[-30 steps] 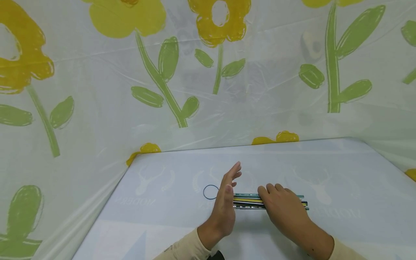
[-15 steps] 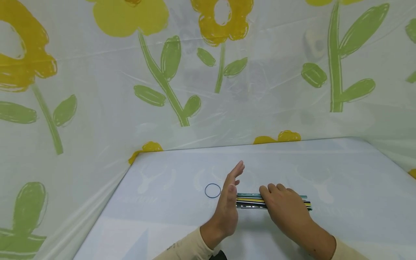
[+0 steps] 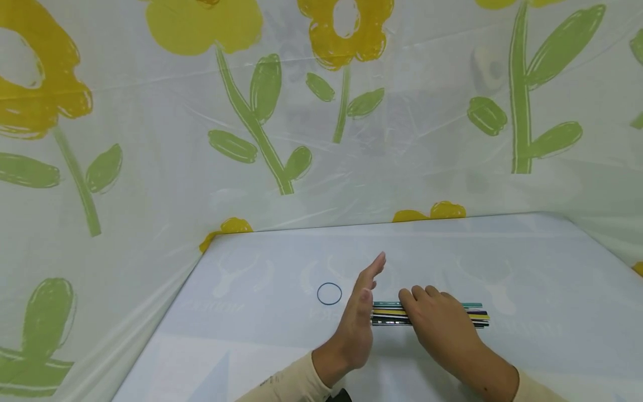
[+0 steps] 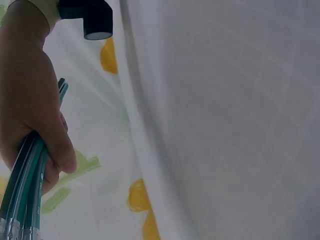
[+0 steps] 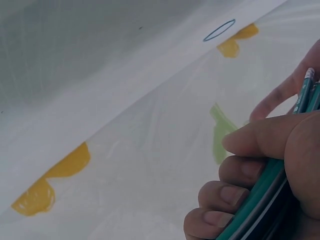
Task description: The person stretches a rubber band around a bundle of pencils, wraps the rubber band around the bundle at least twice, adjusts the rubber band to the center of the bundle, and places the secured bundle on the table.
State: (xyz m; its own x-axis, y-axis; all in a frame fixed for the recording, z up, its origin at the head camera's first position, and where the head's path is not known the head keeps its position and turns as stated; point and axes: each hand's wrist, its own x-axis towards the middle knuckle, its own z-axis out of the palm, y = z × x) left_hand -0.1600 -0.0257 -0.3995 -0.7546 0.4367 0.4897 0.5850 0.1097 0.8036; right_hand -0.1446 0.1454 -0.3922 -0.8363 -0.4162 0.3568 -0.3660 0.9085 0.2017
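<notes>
A bundle of several pencils [image 3: 392, 312], teal, yellow and black, lies level in the head view. My right hand [image 3: 442, 321] grips it round the middle, knuckles up, and the staggered far ends stick out to the right. My left hand [image 3: 354, 321] stands upright with straight fingers, its palm against the pencils' left ends. In the left wrist view the right hand [image 4: 35, 105] holds the teal pencils [image 4: 27, 185], metal ferrules towards the camera. The right wrist view shows the right hand's [image 5: 260, 165] curled fingers round them, with white erasers at the upper ends.
A thin blue ring [image 3: 318, 294], like a rubber band, lies on the white table cover [image 3: 241, 335] left of the left hand. Behind the table hangs a pale curtain [image 3: 417, 162] printed with yellow flowers. A dark camera mount [image 3: 339, 395] shows below the left wrist.
My left hand has moved to the right, and the pencils have slid right through my right hand, their right ends now reaching farther out. The right hand stays nearly in place.
</notes>
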